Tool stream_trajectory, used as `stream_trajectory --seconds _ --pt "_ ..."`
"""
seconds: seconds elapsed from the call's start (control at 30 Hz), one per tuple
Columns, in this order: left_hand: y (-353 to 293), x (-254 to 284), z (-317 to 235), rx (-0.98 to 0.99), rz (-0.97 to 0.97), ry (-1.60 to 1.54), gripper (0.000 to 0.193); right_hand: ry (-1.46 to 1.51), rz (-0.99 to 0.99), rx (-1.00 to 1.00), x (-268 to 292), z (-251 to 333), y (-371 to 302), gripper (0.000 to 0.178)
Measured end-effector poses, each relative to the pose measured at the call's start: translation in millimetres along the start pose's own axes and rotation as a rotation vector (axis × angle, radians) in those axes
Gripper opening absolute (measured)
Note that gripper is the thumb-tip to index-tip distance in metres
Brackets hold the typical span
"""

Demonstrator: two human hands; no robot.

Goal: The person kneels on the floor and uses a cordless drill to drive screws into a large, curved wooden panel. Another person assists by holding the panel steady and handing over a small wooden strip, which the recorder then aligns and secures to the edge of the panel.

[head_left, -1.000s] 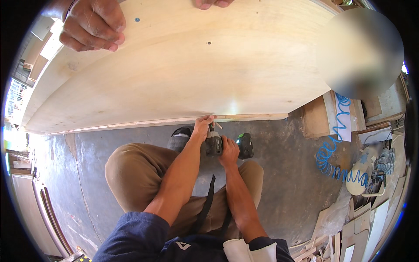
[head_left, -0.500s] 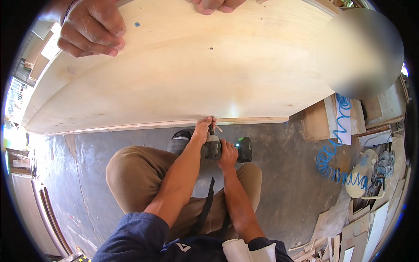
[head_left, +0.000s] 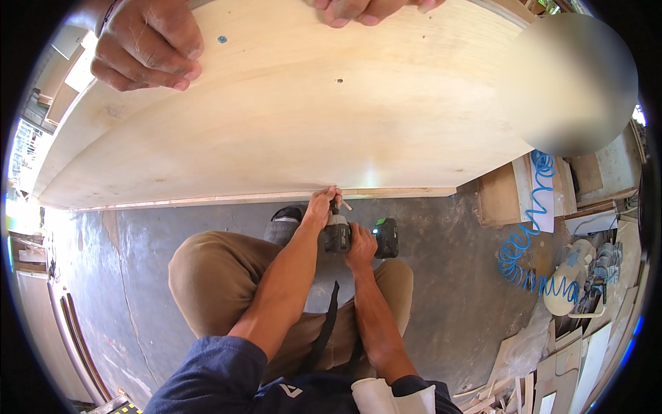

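While I watch from the head camera, my left hand [head_left: 319,207] sits at the centre of the frame, its fingers pinched on something small right at the lower edge of the big plywood panel [head_left: 289,117]; what they pinch is too small for me to name. Just beside it, my right hand [head_left: 360,247] is clenched around the grip of a black cordless drill [head_left: 345,234], whose green-marked battery [head_left: 386,237] points toward the right of the frame. The drill's nose aims up at the panel's edge, close to my left fingertips, and a short pale bit or screw shows there, touching or nearly touching the wood; I cannot tell which.

That panel fills the upper half of the picture, pale and bowed by the lens, with a thin wooden strip [head_left: 276,198] running along its lower edge. Another person's hand [head_left: 148,45] rests curled on the panel in the upper left, and more of that person's fingers [head_left: 369,10] lie over its top edge at upper centre.

Below the drill are my bent knees in tan trousers [head_left: 221,276], over a grey concrete floor [head_left: 124,276]. A coiled blue air hose [head_left: 524,255] lies at the right, near wooden offcuts [head_left: 565,366] stacked in the lower right.
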State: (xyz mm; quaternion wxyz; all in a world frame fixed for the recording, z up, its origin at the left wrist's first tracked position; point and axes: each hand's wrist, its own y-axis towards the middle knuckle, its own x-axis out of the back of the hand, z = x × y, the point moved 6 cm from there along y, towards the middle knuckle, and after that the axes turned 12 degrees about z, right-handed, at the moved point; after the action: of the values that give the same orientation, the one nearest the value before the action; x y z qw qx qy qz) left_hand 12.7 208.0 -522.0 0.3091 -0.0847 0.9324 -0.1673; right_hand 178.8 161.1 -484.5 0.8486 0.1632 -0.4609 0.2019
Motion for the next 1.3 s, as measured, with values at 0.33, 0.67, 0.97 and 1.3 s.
stream_trajectory --seconds 0.33,0.67,0.97,1.3 --pt "-0.7 4.1 -1.3 -0.004 -0.001 0.112 0.029 -0.036 0.064 -0.053 -5.7 1.8 2.5 0.047" --pt "-20.7 46.8 -1.6 -0.036 -0.419 0.588 0.056 -0.023 0.021 -0.047 -8.3 9.0 8.8 0.051" --pt "-77.7 -22.3 -5.7 0.302 -0.328 0.883 0.072 0.009 0.000 -0.070 -9.4 3.2 7.7 0.038" --pt "-70.9 -24.5 -11.4 0.366 -0.375 0.798 0.063 -0.023 -0.048 -0.022 -11.4 -2.9 15.5 0.054"
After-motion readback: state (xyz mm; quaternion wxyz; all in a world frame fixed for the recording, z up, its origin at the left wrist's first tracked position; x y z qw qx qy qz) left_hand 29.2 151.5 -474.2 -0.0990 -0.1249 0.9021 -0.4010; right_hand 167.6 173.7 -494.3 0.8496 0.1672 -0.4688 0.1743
